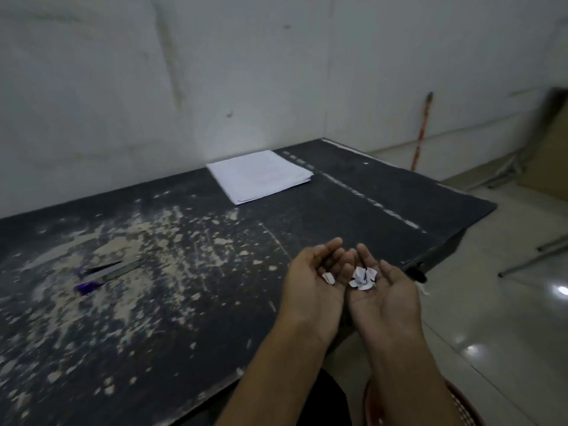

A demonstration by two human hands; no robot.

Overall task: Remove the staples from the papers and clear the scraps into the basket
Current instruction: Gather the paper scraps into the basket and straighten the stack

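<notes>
My left hand (pixel 313 281) and my right hand (pixel 388 290) are cupped palm-up side by side over the table's front right edge. White paper scraps (pixel 363 278) lie in my right palm, and one small scrap (pixel 328 277) lies in my left palm. A stack of white papers (pixel 259 175) lies flat at the back of the dark table (pixel 190 302). A tool with a purple handle (pixel 101 275) lies blurred on the table's left. Part of a red woven basket (pixel 467 407) shows under my right forearm at the bottom right.
The table top is worn with pale patches and stands against a grey wall. To the right is glossy tiled floor (pixel 507 318), with an orange stick (pixel 422 130) leaning on the wall and metal legs and a board farther right.
</notes>
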